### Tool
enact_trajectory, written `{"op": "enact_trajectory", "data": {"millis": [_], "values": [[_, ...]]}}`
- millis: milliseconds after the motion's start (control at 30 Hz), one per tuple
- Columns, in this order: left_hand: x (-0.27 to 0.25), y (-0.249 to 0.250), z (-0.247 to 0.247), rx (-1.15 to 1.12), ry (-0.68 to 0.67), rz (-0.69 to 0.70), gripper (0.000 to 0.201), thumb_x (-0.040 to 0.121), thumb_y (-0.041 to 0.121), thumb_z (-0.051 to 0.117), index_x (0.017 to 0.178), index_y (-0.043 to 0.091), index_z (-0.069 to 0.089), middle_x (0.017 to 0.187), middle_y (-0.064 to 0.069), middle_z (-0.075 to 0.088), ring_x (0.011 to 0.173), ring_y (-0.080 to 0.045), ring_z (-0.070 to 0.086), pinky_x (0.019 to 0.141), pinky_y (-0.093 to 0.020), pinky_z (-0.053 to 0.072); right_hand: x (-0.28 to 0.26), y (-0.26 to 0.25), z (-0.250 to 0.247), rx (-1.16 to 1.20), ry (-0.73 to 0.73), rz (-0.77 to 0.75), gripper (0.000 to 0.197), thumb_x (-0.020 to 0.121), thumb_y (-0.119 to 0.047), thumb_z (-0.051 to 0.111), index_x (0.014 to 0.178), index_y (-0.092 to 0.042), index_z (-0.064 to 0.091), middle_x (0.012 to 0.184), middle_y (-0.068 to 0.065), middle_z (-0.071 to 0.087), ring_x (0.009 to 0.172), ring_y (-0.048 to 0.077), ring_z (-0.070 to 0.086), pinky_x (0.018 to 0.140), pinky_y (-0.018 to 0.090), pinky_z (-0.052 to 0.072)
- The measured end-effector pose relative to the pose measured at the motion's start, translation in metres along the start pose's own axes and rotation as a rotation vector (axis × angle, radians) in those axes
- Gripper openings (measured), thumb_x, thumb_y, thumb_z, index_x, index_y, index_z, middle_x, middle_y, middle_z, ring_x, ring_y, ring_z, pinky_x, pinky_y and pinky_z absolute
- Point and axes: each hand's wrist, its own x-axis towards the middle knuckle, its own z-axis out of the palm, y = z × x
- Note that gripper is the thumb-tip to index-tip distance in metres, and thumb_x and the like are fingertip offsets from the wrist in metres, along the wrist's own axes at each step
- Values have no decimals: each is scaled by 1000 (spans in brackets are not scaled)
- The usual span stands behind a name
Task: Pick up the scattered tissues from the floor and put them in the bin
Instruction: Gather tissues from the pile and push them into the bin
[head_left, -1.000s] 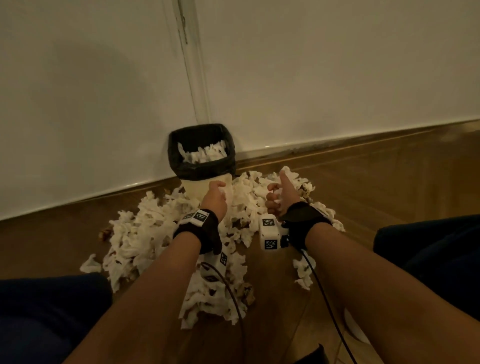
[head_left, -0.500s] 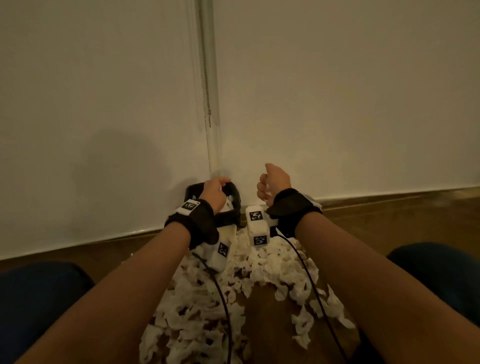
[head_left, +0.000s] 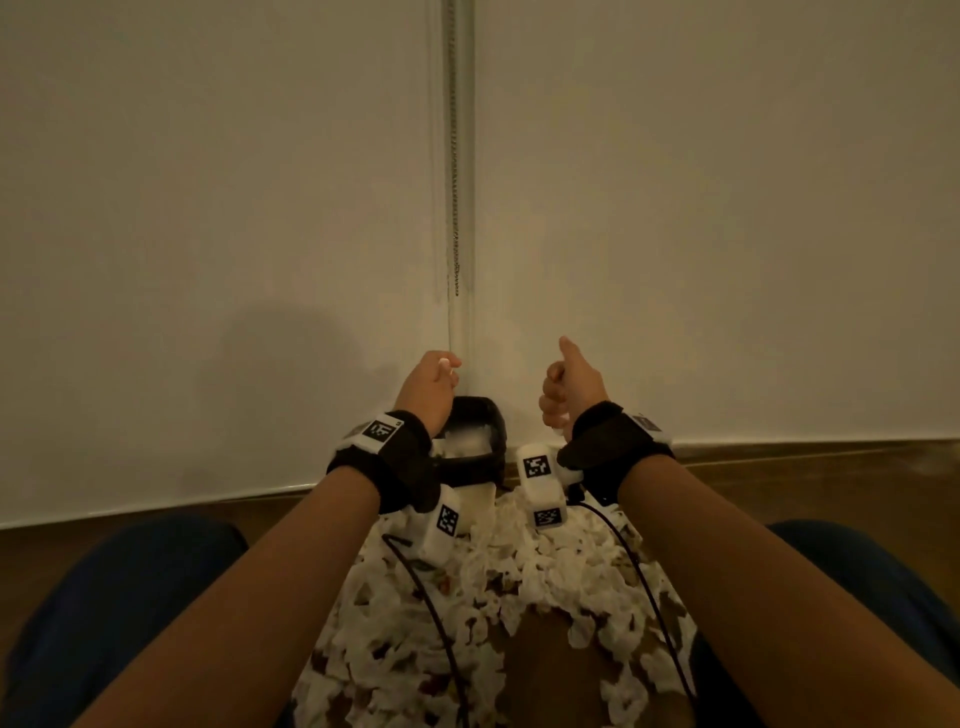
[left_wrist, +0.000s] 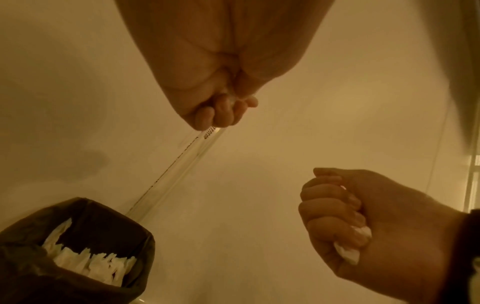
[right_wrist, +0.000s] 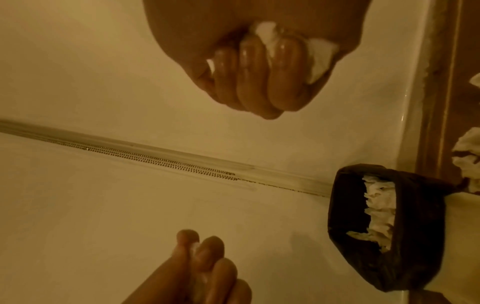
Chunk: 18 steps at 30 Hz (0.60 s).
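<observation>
Both fists hover above the black-lined bin at twelve o'clock — left hand pinching a white tissue scrap, right hand clamped on a crumpled white tissue — with the scattered white tissues heaped on the wooden floor at six o'clock.

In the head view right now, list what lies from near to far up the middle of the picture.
Scattered tissues on the floor → bin, black-lined with tissues inside → wall with its vertical seam behind it.
</observation>
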Motion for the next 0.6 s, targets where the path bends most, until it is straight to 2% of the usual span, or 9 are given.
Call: {"op": "enact_trajectory", "data": {"millis": [33,67,133,200,267,367,467,533,600], "values": [[-1,1,-1,-9,-1,-22,35,101,34,27,103,8,50,88,-3,48,79,-16,44,85,-37,42,-1,0,2,1,17,-7,49,97,-43,37,55,-16,34,36,-5,28,27,10,20,35,11,15],[-2,1,-1,-1,-2,-36,39,99,44,27,92,13,49,83,-1,47,77,-16,43,83,-36,41,-3,-1,3,2,39,-19,49,98,-39,35,55,-16,33,37,-4,27,26,10,20,35,11,15],[-5,1,0,70,41,3,49,93,58,28,76,15,44,73,-2,43,68,-16,42,72,-33,39,-4,-4,7,18,80,-32,49,99,-35,32,55,-16,32,42,-2,27,25,9,19,35,9,16],[-6,-2,-1,125,195,44,55,94,57,31,60,14,39,60,-5,40,57,-17,38,60,-30,34,-5,-6,11,25,106,-34,50,100,-37,31,54,-16,31,47,-1,26,25,10,19,35,9,16],[-3,-7,-1,54,333,-20,61,96,53,28,49,14,32,50,-3,36,48,-18,34,55,-30,30,-5,-6,15,12,126,-39,51,99,-39,31,54,-17,31,50,0,26,25,10,18,36,9,16],[8,-15,0,-168,394,-83,63,100,42,23,44,16,28,40,4,32,41,-15,30,52,-29,27,-1,-5,15,10,135,-64,51,99,-40,32,54,-17,31,49,0,26,24,10,19,37,8,18],[16,-28,3,-220,351,-111,62,100,45,24,44,19,27,33,11,28,33,-8,26,46,-24,22,8,2,12,11,111,-79,51,99,-43,33,55,-17,33,42,-3,27,26,10,19,36,10,18],[25,-41,5,-202,278,-177,55,99,45,27,50,20,33,44,7,35,41,-10,30,48,-24,26,17,11,11,-11,51,-61,52,97,-48,34,57,-16,36,38,-4,29,27,9,21,35,13,19],[36,-55,6,-227,178,-269,41,100,32,31,64,17,43,60,1,41,52,-12,35,52,-26,32,27,22,9,-34,-28,-3,50,97,-50,33,63,-15,41,37,-5,31,28,9,23,35,14,20]]}}
